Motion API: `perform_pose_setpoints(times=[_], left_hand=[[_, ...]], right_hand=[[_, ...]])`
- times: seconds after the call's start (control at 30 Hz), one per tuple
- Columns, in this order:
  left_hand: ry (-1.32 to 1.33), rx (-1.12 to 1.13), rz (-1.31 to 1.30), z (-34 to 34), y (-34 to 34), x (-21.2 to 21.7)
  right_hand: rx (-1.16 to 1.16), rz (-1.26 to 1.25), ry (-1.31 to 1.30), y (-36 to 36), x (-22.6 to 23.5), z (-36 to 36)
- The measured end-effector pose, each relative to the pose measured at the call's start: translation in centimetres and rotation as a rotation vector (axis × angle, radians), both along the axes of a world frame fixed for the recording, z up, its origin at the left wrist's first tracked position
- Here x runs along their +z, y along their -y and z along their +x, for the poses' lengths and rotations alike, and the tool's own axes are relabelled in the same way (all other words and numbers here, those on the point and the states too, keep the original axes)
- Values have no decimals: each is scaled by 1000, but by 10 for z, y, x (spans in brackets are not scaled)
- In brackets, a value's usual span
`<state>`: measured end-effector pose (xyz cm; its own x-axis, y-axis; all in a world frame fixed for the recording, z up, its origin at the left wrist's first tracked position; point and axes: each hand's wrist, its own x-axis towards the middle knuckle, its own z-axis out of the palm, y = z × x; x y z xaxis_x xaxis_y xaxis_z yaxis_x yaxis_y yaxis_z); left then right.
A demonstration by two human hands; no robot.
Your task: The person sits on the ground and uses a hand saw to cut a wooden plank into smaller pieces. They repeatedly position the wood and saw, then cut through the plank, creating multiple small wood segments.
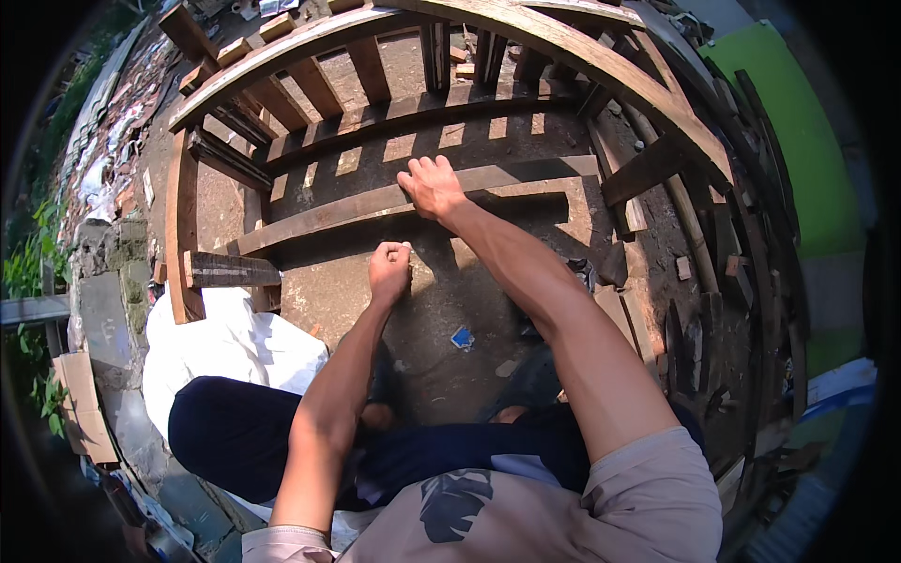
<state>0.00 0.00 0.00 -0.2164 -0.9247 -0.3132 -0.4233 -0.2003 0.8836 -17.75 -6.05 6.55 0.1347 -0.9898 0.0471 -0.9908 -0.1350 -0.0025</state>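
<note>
A wooden frame of slats stands on the ground in front of me. Across its near side runs a long plank, and my right hand is closed over that plank's upper edge, fingers curled to the far side. Lower and to the left, my left hand hovers in front of the plank with its fingers curled into a pinch. Whatever it may hold is too small to make out. A short wooden block juts inward from the frame's left post.
White sacking lies beside my left leg. A small blue scrap is on the ground between my feet. Loose timber and a green panel are on the right. Rubble and a low block wall line the left.
</note>
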Motion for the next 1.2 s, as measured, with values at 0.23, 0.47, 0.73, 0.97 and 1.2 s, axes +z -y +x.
perform_pose_setpoints(times=[0.23, 0.47, 0.73, 0.97, 1.2], left_hand=[[-99, 26, 68, -5, -5, -17], [122, -59, -37, -5, -10, -18], [271, -64, -225, 10, -21, -11], [238, 154, -267, 63, -14, -58], [197, 303, -247, 76, -15, -68]], right_hand=[[-74, 41, 20, -11, 9, 19], [-67, -205, -14, -32, 11, 38], [54, -616, -23, -58, 0, 42], [-42, -457, -21, -93, -56, -9], [-99, -172, 69, -133, -83, -32]])
